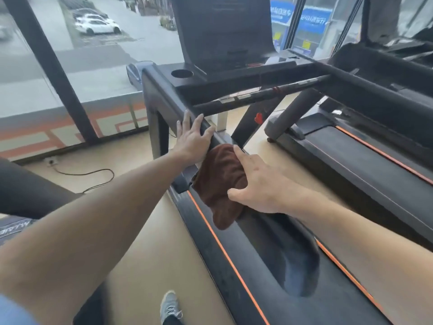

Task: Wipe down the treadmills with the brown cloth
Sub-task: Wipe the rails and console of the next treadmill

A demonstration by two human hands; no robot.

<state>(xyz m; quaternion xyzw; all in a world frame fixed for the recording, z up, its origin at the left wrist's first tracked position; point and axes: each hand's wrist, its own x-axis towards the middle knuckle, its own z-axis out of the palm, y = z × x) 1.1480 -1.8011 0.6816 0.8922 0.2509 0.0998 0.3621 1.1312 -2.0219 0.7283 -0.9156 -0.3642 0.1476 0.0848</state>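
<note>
A black treadmill (234,242) with orange side stripes stands in front of me, its console (222,31) up at the window. The brown cloth (220,181) hangs over the treadmill's left handrail (164,95). My right hand (255,181) rests on the cloth with index finger stretched forward and thumb spread, pressing it against the rail. Just ahead of the cloth, my left hand (194,137) lies on the same rail with straight fingers laid over its top. A second treadmill (365,146) stands to the right.
A large window with dark frame posts (54,73) faces a street with parked cars. A wall socket and black cable (93,177) lie on the beige floor at left. A dark machine part (28,188) sits at the left edge. My grey shoe (169,306) is below.
</note>
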